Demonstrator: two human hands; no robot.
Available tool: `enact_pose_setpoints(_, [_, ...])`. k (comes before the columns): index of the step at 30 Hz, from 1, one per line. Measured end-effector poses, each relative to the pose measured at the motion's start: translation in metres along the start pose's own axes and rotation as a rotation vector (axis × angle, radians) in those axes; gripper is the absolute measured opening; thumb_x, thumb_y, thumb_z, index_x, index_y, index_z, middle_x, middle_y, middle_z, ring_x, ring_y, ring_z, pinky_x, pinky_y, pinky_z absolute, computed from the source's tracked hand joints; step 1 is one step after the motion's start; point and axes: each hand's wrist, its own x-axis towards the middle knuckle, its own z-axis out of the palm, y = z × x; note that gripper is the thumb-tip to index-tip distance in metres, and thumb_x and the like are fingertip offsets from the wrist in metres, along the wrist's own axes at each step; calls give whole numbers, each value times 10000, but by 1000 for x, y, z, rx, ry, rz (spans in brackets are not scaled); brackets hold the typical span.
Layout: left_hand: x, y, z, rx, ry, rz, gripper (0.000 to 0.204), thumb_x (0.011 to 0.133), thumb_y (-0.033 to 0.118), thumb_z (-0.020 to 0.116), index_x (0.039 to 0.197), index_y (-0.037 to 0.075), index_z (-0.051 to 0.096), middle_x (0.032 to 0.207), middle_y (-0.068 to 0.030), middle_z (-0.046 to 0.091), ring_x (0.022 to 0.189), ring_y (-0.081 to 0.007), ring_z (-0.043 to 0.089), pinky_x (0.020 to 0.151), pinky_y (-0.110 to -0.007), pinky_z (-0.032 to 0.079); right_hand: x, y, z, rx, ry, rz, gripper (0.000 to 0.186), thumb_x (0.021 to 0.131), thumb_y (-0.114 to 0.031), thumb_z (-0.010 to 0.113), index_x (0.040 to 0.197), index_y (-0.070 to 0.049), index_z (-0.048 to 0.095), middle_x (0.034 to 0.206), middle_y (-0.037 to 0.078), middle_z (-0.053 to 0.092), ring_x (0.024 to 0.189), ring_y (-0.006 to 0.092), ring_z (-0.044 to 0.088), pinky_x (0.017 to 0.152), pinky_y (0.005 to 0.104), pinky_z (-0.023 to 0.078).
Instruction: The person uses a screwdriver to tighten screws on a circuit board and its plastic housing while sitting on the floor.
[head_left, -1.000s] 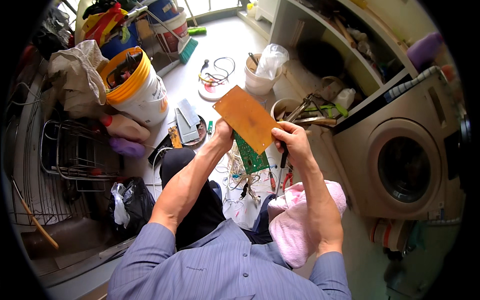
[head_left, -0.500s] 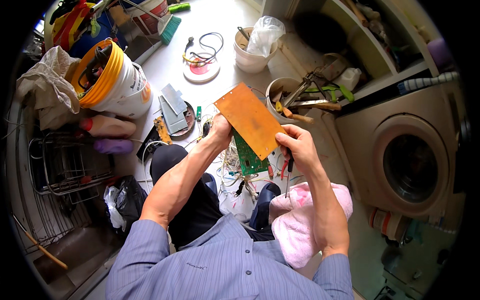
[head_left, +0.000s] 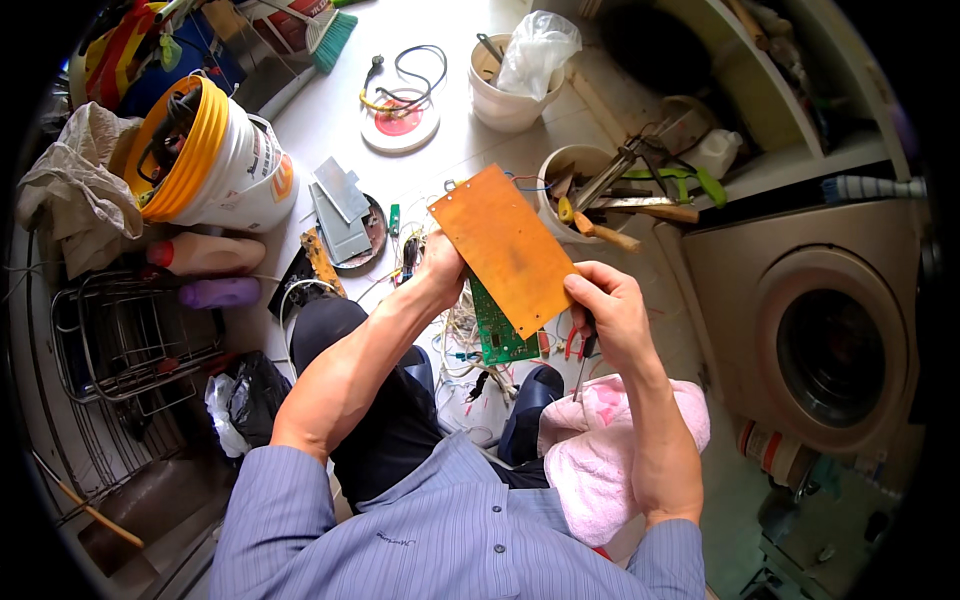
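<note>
A flat orange-brown board (head_left: 505,250) with small holes near its edges and a dark smudge in the middle is held up between my hands. My left hand (head_left: 441,266) grips its left side from below, the fingers mostly hidden behind it. At the lower right edge, my right hand (head_left: 612,306) pinches the board with the thumb on top. A screwdriver (head_left: 589,346) with a dark handle also sits in that hand, its shaft pointing down. Below the board a green circuit board (head_left: 497,328) shows in part, above a tangle of wires (head_left: 457,335) on the floor.
A pink towel (head_left: 620,445) lies over my right leg. Farther off stand a bucket of tools (head_left: 575,160), a white bucket with a plastic bag (head_left: 505,105) and a yellow-white bucket (head_left: 240,185). Grey metal plates (head_left: 340,215) lie left; a washing machine (head_left: 725,290) stands right.
The board's lower end has come a little nearer to me, showing more of its face. My right hand has shifted slightly right and down with it. Both hands keep their hold.
</note>
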Motion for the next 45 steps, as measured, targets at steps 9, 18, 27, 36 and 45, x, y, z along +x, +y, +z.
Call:
enact_pose_setpoints(9, [1, 2, 2, -5, -28, -20, 365, 1055, 281, 435, 1232, 35, 638, 1142, -93, 713, 972, -192, 688, 814, -351, 544, -3, -6, -1, 11, -15, 59, 211, 977, -160, 656, 1037, 36, 705, 688, 34, 651, 465, 54, 505, 415, 207, 372])
enact_pose_setpoints(18, [10, -5, -4, 20, -47, -22, 365, 1053, 290, 431, 1213, 34, 636, 1130, -96, 710, 980, -199, 691, 851, -362, 551, -5, -11, 1, -5, -32, 88, 213, 976, -168, 658, 1010, 38, 702, 645, 32, 635, 455, 71, 539, 405, 208, 377])
enact_pose_setpoints(27, [11, -4, -3, -1, -137, 13, 395, 1055, 297, 412, 1299, 60, 614, 1154, -70, 702, 1004, -180, 679, 860, -350, 541, -6, -12, 2, -18, -42, 109, 214, 958, -174, 678, 1002, 34, 699, 605, 21, 621, 450, 64, 541, 400, 199, 373])
enact_pose_setpoints(36, [13, -5, -5, 35, -180, 69, 395, 1055, 336, 454, 1221, 20, 625, 1132, -114, 703, 985, -211, 705, 868, -371, 577, -7, -12, 2, -23, -53, 103, 221, 952, -186, 690, 1002, 28, 697, 607, 16, 628, 460, 55, 551, 405, 190, 382])
enact_pose_setpoints(45, [26, -19, -14, 54, -111, 36, 391, 1057, 306, 399, 1206, 37, 642, 1072, -72, 712, 914, -173, 680, 752, -340, 525, -6, -11, 2, -35, -49, 106, 225, 950, -188, 693, 1012, 29, 698, 622, 12, 632, 475, 60, 573, 405, 189, 384])
